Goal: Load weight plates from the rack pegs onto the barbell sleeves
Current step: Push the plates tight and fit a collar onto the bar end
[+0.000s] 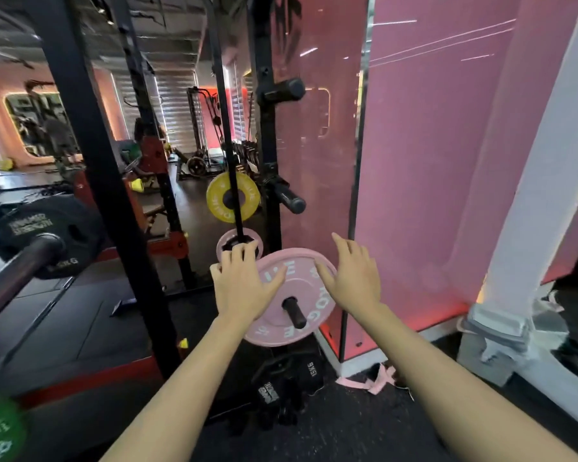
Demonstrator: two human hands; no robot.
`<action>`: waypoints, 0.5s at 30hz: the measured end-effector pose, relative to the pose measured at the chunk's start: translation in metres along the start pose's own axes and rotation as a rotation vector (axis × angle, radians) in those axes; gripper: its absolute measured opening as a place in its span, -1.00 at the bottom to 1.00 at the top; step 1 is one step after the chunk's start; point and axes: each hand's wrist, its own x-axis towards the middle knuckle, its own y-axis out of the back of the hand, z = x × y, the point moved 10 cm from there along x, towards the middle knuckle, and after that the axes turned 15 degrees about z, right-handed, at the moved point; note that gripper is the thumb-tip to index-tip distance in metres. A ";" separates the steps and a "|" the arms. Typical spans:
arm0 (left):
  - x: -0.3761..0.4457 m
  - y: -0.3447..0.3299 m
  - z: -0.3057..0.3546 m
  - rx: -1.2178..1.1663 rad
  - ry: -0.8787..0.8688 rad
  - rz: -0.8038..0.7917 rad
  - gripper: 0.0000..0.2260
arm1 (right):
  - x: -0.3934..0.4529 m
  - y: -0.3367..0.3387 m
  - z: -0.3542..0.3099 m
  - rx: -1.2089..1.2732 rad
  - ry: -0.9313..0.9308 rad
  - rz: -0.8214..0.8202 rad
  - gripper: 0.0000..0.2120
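Note:
A pink weight plate [299,285] hangs on a low black rack peg [294,311], which pokes out through its centre hole. My left hand [242,285] lies on the plate's left edge with the fingers curled over its rim. My right hand [352,275] is at the plate's upper right edge, fingers spread; I cannot tell if it touches. The barbell sleeve [17,268] enters from the left with a black 15 kg plate [44,236] on it.
A yellow plate [233,201] and a small pink plate [239,243] hang on the rack upright [269,155]. Two bare pegs [282,90] stick out higher up. A black 15 kg plate [289,381] lies on the floor below. A pink wall [431,161] stands close on the right.

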 end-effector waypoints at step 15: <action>0.122 -0.192 -0.044 -0.065 0.101 -0.055 -0.24 | 0.132 -0.159 0.038 -0.095 0.024 -0.033 -0.33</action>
